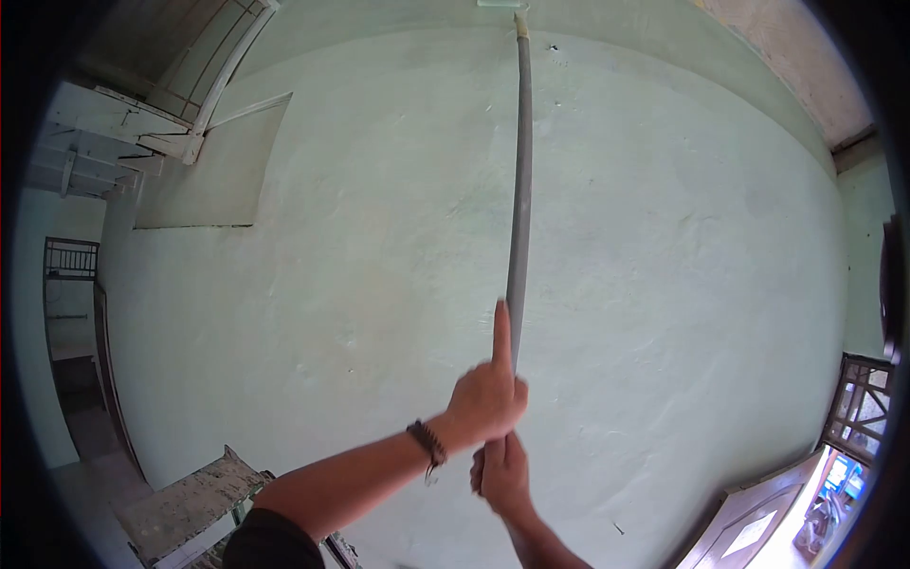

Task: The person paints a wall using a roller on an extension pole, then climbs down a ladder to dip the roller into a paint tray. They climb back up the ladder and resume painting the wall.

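Observation:
A long grey pole [520, 190] runs up the pale green wall [379, 266], with a paint roller [502, 4] at its far end, cut off by the top of the view. My left hand [488, 400], with a dark braided bracelet on its wrist, is wrapped round the pole, its index finger stretched along it. Just below, my right hand [504, 477] grips the lower part of the pole. The pole's bottom end is hidden by my hands. Up at the roller, the wall shows a darker green band.
A paint-spattered plank or platform [194, 493] stands at lower left, close to my left arm. Stairs with a railing [223, 81] are at upper left, a doorway [76, 332] below them. At lower right are an open door [754, 522] and a barred window [863, 403].

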